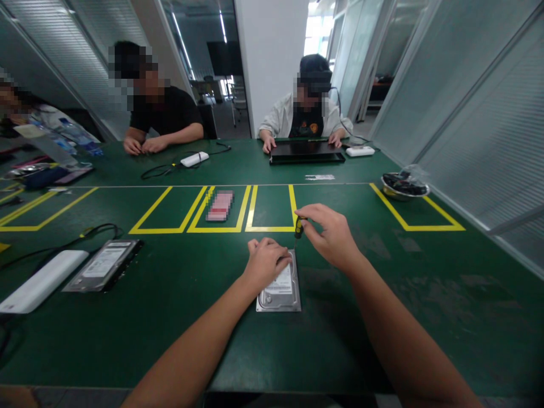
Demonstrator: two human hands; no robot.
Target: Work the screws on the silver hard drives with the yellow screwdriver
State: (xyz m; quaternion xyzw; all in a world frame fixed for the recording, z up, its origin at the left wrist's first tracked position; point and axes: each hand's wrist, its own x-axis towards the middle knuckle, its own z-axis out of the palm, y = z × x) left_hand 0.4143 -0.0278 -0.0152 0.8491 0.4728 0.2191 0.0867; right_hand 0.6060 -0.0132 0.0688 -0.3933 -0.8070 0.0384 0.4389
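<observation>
A silver hard drive with a white label lies flat on the green table in front of me. My left hand is closed over its upper left part, fingers bent across the top, hiding much of the label. In my right hand is a small black and yellow screwdriver, pinched upright between thumb and fingers. Its thin shaft points down to the drive's far right corner. Whether the tip sits in a screw is too small to tell.
At left lie another hard drive and a white power bank with a cable. Yellow tape marks cross the table, with a pink item inside one. A metal bowl stands right. Several people sit around the far side, one holding a black panel.
</observation>
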